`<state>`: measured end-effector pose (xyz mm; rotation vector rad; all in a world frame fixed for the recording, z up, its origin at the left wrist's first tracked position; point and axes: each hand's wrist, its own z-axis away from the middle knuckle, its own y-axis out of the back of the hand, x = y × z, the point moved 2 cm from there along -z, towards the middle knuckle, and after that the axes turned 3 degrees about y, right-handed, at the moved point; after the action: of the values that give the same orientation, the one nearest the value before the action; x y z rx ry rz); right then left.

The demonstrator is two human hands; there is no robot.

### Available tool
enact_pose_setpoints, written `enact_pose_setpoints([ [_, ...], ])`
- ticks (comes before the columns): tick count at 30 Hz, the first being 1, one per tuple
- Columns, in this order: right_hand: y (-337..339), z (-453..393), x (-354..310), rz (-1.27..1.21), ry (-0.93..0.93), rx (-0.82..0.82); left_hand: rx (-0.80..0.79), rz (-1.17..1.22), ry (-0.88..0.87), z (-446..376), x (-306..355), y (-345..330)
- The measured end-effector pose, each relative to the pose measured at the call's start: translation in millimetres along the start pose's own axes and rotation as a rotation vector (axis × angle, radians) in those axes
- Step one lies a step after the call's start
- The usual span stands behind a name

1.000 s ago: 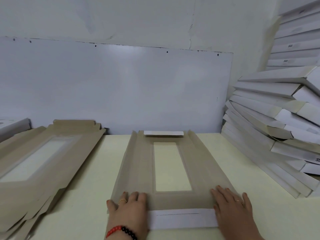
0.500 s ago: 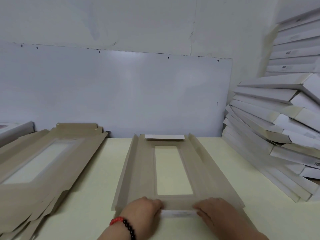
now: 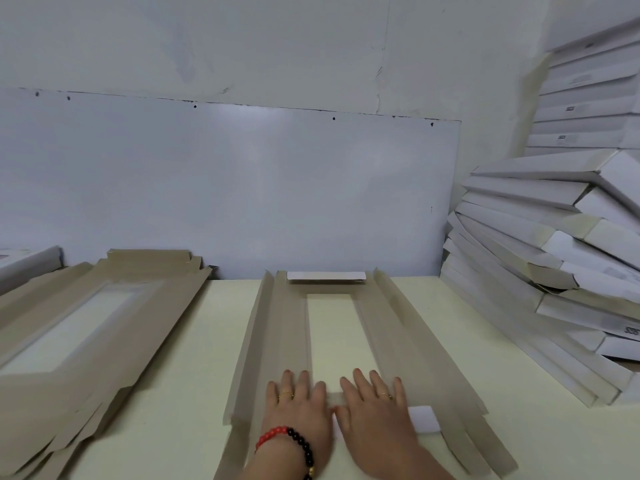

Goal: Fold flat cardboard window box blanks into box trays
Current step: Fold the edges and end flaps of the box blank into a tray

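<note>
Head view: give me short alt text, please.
Both hands, left hand and right hand, press flat on the near end of a cardboard window blank on a pale table.

- Near end flap [image 3: 423,418] of the blank [image 3: 287,341] now folded over inward, white side up.
- Both hands, left [image 3: 299,405] and right [image 3: 375,408], moved from the outer corners to the middle, pressing flat, side by side.

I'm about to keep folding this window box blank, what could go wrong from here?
Both hands, left hand and right hand, press only the near white flap; the long side walls may splay flat. The leaning pile of finished boxes beside the blank could slide onto it.
</note>
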<state>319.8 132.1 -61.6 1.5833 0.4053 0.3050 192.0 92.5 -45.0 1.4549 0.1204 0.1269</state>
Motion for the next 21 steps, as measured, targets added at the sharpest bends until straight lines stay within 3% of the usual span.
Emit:
enact_pose_setpoints([
  [7, 4, 6, 45, 0.078, -0.125, -0.043, -0.009, -0.148, 0.067, -2, -20, 5],
  [13, 13, 17, 96, 0.107, -0.284, -0.086, -0.037, -0.136, 0.107, -1, -37, 5],
  [21, 11, 27, 116, -0.051, -0.352, -0.002, 0.068, 0.178, 0.181, 2, -55, -8],
])
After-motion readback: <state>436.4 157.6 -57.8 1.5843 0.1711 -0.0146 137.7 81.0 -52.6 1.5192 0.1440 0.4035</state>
